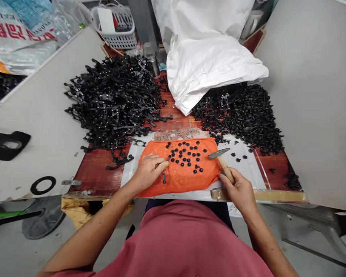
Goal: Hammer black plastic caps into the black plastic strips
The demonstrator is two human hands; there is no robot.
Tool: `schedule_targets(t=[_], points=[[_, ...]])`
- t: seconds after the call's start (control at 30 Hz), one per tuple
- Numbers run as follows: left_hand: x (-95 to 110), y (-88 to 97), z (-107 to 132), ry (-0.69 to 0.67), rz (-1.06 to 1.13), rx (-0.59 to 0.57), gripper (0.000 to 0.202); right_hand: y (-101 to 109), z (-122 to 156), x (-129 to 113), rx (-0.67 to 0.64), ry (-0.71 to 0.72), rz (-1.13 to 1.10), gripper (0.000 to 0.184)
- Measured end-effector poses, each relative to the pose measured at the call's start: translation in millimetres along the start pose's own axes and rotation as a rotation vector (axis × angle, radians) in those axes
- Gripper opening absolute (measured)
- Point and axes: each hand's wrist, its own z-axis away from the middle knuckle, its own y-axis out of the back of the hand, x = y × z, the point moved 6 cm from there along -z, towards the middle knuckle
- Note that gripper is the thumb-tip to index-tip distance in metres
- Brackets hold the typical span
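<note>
The left hand (150, 170) pinches a black strip (164, 178) on the left side of the orange cloth (175, 184). The right hand (243, 192) has its fingers curled around a hammer (225, 167) at the cloth's right edge. Black buttons (184, 159) lie between the 2 hands.

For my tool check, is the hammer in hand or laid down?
The hammer is in hand: the right hand grips its wooden handle beside the orange cloth.
</note>
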Motion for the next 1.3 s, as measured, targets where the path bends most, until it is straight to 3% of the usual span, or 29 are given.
schedule_targets(t=[0.23,0.63,0.73,0.83,1.03,1.2,1.3], points=[[-7.2,-10.2,-1.0,0.066,-0.038,-0.028,0.043,0.0,0.7,2.8,-0.017,-0.009,0.039,0.035],[-7.6,-19.9,-2.3,0.032,-0.141,-0.029,0.046,1.0,2.3,1.5,-0.020,0.014,0.076,0.038],[-8.8,-19.7,-4.5,0.038,-0.132,-0.047,0.047,6.4,6.4,-14.9,-0.012,0.062,0.119,0.041],[-11.0,-18.9,-8.9,0.049,-0.096,-0.082,0.046,11.1,9.4,-49.6,0.048,0.207,0.231,0.040],[-15.3,-19.8,-13.8,0.052,-0.102,-0.130,0.047,-10.4,3.2,-117.4,-0.044,0.495,0.358,0.040],[-13.5,-20.9,-12.5,0.058,-0.102,-0.121,0.047,-23.2,-1.2,-139.1,0.011,0.585,0.400,0.045],[-11.6,-20.9,-11.8,0.036,-0.106,-0.108,0.048,-38.5,-2.8,-138.1,-0.060,0.565,0.578,0.046]])
